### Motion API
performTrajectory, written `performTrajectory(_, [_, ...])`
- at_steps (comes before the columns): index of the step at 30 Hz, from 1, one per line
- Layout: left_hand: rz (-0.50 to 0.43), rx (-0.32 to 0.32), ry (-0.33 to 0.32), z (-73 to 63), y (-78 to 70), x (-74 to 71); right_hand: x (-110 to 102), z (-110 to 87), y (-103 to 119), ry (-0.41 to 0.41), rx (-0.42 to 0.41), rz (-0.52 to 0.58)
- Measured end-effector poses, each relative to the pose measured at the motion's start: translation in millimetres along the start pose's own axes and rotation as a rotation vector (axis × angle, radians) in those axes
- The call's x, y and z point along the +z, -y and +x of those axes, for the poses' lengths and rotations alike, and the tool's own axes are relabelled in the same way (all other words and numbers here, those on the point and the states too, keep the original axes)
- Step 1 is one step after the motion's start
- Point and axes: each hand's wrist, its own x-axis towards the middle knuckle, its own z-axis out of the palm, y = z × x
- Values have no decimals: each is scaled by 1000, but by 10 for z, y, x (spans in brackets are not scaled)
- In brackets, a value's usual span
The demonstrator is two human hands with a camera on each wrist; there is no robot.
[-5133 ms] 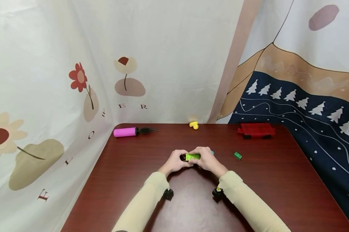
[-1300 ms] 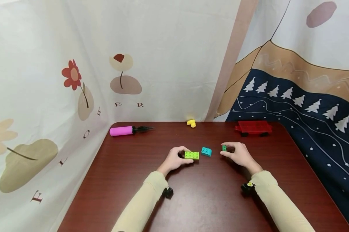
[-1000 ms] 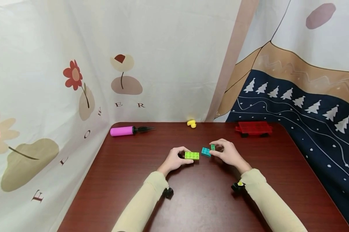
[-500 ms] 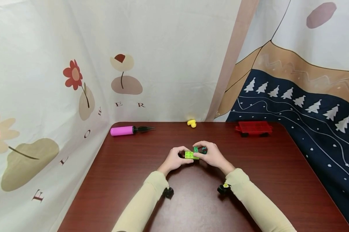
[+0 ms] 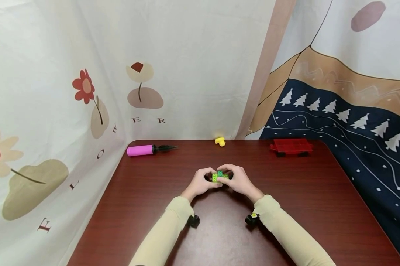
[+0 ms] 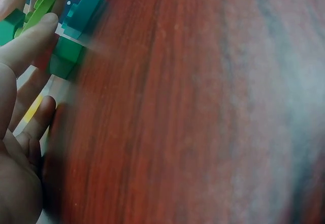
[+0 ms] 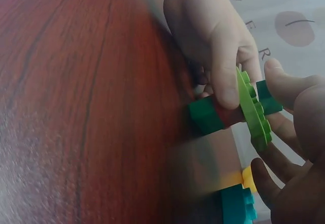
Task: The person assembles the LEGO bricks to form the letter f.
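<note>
My left hand (image 5: pixel 201 183) grips a small stack. A lime-green plate (image 7: pixel 251 109) with studs tops it, over a red block (image 7: pixel 230 115) and a green block (image 6: pixel 66 57); the left thumb lies across the red part. My right hand (image 5: pixel 240 181) pinches a small green brick (image 5: pixel 220 173) between thumb and fingers, right at the plate's studs near its middle. A teal brick (image 7: pixel 237 203) with a rounded side stands on the table beside the stack; in the head view the right hand hides it.
Along the back edge of the dark red table (image 5: pixel 213 229) lie a pink hand pump (image 5: pixel 141 150), a yellow rubber duck (image 5: pixel 220 141) and a red toy wagon (image 5: pixel 292 147) with black wheels. Printed cloth hangs behind the table and along its sides.
The right hand let go of the lime plate, picked up the small green brick from the table's right and carried it left, past the teal brick, onto the plate. The left hand stayed put.
</note>
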Motion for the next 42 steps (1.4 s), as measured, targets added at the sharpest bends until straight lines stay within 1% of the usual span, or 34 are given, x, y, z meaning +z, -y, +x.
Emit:
performTrajectory(4, [3, 15, -4, 8, 7, -2, 21, -4, -3, -22, -45, -38])
performTrajectory(9, [15, 15, -4, 11, 21, 2, 26, -26, -10, -37, -73, -64])
performTrajectory(15, [28, -1, -6, 24, 22, 0, 19, -42, -18, -38, -87, -69])
performTrajectory(18, [31, -8, -7, 33, 14, -2, 19, -47, -25, -43, -78, -77])
performTrajectory(23, [17, 1, -8, 44, -4, 0, 34, -54, -37, -64, -66, -58])
performTrajectory(30, [2, 19, 0, 33, -5, 24, 83, -86, -23, -84, -106, -52])
performTrajectory(36, [0, 39, 4, 7, 26, 35, 120, -118, -14, -101, -128, -78])
performTrajectory(39, [-2, 34, -6, 4, 28, 31, 132, -109, -14, -111, -153, -85])
performTrajectory(42, [8, 22, -5, 0, 17, 33, 134, -106, -25, -114, -156, -82])
